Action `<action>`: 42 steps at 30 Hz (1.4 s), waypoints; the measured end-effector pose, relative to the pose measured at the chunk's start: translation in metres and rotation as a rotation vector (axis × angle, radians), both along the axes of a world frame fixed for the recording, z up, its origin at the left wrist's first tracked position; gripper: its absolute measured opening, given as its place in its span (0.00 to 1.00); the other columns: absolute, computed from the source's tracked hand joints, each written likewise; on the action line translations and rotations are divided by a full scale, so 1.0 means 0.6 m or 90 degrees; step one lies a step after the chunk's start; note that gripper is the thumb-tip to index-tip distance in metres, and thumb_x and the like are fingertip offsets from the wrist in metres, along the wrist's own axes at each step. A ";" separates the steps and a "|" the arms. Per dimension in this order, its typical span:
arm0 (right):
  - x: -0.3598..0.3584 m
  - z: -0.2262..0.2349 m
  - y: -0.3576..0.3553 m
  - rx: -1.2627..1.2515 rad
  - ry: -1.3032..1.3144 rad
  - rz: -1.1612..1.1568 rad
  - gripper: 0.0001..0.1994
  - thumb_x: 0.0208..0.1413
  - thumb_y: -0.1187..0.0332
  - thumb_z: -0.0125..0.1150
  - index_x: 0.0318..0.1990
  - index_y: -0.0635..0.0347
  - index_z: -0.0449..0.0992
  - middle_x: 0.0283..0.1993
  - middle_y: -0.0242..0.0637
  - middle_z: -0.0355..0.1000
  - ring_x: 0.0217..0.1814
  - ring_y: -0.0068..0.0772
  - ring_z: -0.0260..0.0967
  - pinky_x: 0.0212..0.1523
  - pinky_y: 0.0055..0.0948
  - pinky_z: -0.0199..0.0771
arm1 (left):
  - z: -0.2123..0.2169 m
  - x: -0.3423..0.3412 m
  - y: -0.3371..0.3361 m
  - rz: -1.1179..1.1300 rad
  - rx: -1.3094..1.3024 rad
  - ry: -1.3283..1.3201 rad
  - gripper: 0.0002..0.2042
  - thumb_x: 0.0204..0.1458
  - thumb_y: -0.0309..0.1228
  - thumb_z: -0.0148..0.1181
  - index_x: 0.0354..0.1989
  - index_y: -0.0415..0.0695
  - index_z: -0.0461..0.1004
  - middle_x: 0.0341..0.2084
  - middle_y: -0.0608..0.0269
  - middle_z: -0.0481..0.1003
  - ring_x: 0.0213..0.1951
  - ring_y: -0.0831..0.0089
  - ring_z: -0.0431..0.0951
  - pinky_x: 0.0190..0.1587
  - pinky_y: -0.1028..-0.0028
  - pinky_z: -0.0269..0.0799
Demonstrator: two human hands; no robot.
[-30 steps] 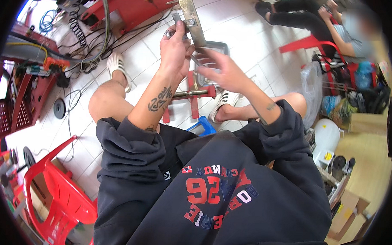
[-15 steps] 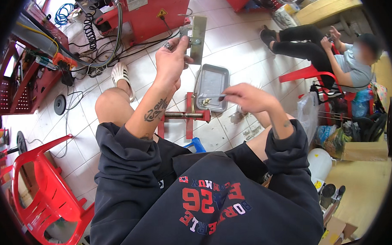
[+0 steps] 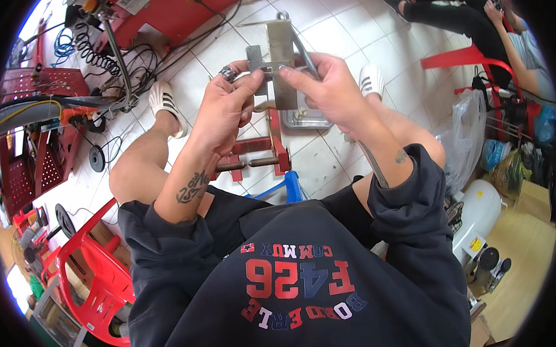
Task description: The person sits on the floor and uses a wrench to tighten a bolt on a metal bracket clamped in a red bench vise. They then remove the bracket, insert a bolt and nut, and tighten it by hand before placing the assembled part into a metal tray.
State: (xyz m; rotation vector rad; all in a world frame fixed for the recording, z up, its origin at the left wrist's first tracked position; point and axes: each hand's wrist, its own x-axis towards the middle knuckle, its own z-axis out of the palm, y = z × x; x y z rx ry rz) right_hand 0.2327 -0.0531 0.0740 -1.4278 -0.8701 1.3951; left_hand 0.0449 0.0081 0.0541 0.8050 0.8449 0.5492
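Holding the metal bracket (image 3: 280, 63) up over the far tray (image 3: 304, 118), the left hand (image 3: 226, 104) pinches its left edge while the right hand (image 3: 322, 88) grips its right side, so steady, evenly matched grips should keep it from twisting.

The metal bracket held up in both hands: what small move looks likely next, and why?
Probably a small seating or turning move by the right hand on the small piece at the metal bracket. Its fingertips pinch at the bracket's left edge while the left hand steadies it from below, above the metal tray on the floor.
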 end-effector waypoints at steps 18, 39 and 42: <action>-0.079 -0.032 -0.003 0.115 -0.076 -0.008 0.15 0.59 0.60 0.64 0.33 0.67 0.81 0.19 0.27 0.69 0.21 0.13 0.62 0.22 0.22 0.62 | -0.011 0.016 -0.031 0.072 0.012 0.048 0.25 0.68 0.46 0.42 0.63 0.38 0.61 0.45 0.61 0.74 0.46 0.73 0.75 0.48 0.72 0.70; 0.021 0.035 -0.019 0.106 -0.356 0.194 0.10 0.53 0.66 0.71 0.32 0.67 0.81 0.19 0.25 0.68 0.22 0.11 0.58 0.22 0.18 0.55 | 0.025 -0.021 -0.021 -0.111 0.087 -0.012 0.40 0.63 0.63 0.32 0.53 0.32 0.70 0.33 0.45 0.80 0.27 0.65 0.83 0.25 0.77 0.79; 0.028 0.045 -0.019 0.010 -0.327 0.149 0.11 0.50 0.66 0.73 0.28 0.66 0.79 0.20 0.25 0.69 0.21 0.10 0.59 0.22 0.16 0.56 | 0.030 -0.029 -0.024 -0.119 0.066 -0.029 0.37 0.64 0.61 0.36 0.52 0.31 0.72 0.34 0.51 0.81 0.28 0.67 0.84 0.24 0.78 0.78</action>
